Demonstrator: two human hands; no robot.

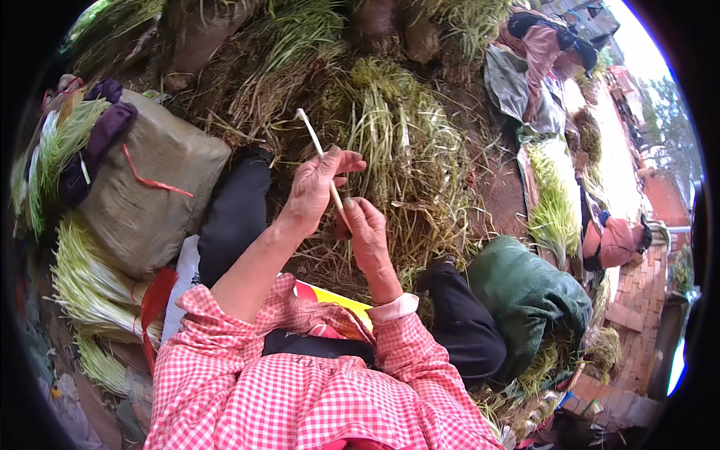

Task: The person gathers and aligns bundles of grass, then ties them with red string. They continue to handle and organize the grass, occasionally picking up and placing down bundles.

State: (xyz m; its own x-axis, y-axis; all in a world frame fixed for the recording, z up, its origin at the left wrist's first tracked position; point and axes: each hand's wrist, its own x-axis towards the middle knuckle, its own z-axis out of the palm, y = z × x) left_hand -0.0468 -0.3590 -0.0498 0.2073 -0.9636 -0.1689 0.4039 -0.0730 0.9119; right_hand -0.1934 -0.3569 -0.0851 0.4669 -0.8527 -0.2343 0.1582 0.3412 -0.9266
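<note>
A pale, slender plant stalk (311, 130) slants between my two hands, its white end pointing up and away from me. My left hand (315, 183) grips the middle of it between thumb and fingers. At the lower end, my right hand (367, 222) pinches it with thumb and forefinger. Some fingertips are hidden behind the hands. Beyond my hands, a heap of yellow-green stalks and leaves (394, 135) covers the ground in front of me. A yellow and red sheet (332, 301) lies across my lap.
To my left is a fabric-covered block (154, 180) with a red strip (149, 180) on it, beside pale stalk bundles (93, 287). A green sack (529, 298) sits by my right knee. Two people work at right, one farther up (540, 50), one lower (610, 244), near more bundles (554, 208).
</note>
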